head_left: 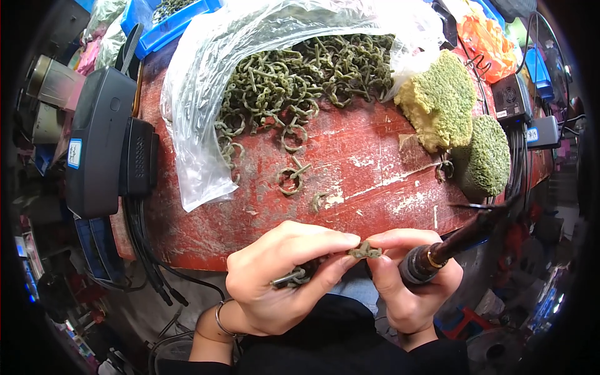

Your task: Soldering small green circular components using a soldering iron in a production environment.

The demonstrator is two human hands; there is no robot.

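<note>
The left hand (281, 275) pinches a small green ring piece (365, 251) between thumb and forefinger, just off the red table (375, 181) edge; its long axis runs left-right. The right hand (406, 281) touches its right end, fist wrapped around a soldering iron (462, 234) pointing up-right.

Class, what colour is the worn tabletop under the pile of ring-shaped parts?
The tabletop is red with chipped whitish patches, seen in the head view.
</note>
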